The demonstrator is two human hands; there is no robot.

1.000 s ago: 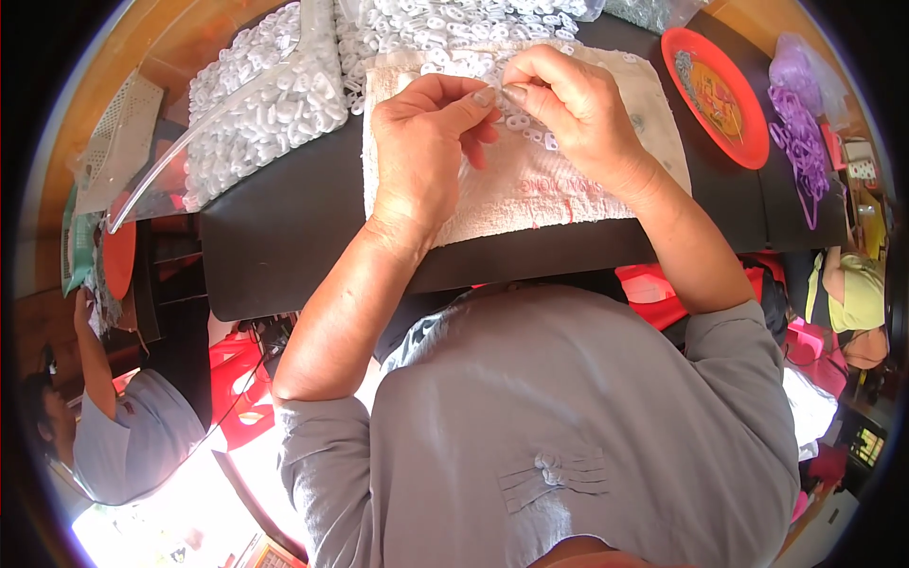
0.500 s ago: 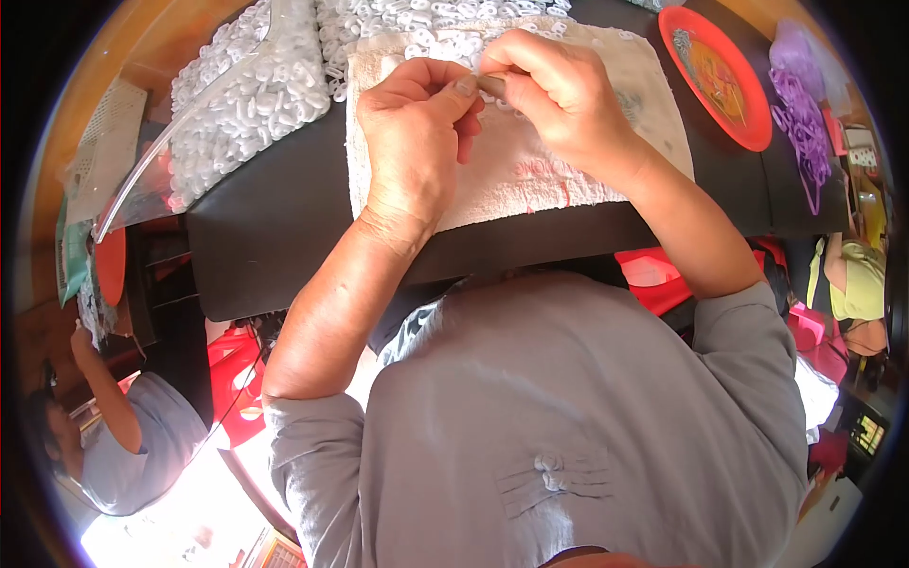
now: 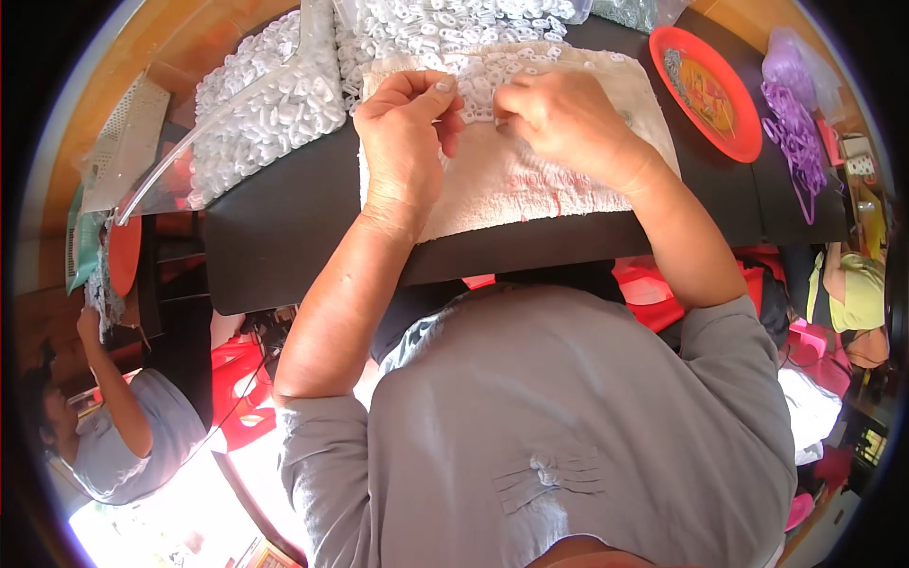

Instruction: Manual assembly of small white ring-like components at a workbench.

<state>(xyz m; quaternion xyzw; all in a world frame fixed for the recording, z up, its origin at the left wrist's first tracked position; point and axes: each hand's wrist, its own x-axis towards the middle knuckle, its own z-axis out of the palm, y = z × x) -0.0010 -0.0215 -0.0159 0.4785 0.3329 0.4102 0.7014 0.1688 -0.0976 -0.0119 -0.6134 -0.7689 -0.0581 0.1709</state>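
Over the cream towel (image 3: pixel 578 189) with red lettering, my left hand (image 3: pixel 402 133) is raised, its thumb and forefinger pinched together. Whatever is between those fingertips is too small to make out. My right hand (image 3: pixel 573 123) is a short way to its right, fingers curled down toward the cloth. Its fingertips are partly hidden, so what they pinch does not show. Small white plastic pieces with holes (image 3: pixel 478 85) lie loose on the towel's far part, between and beyond both hands.
A clear plastic bag of white pieces (image 3: pixel 270 123) stands at the left of the black table (image 3: pixel 275 256); more white pieces (image 3: pixel 445 24) are heaped behind. At right are a red oval tray (image 3: pixel 748 137) with small grey and orange-yellow items and a purple bundle (image 3: pixel 800 142). Another person (image 3: pixel 142 426) sits at left.
My hands have come apart from where their fingertips met. The right hand has lowered toward the towel and its loose white pieces; the left stays pinched. The whole view has shifted slightly.
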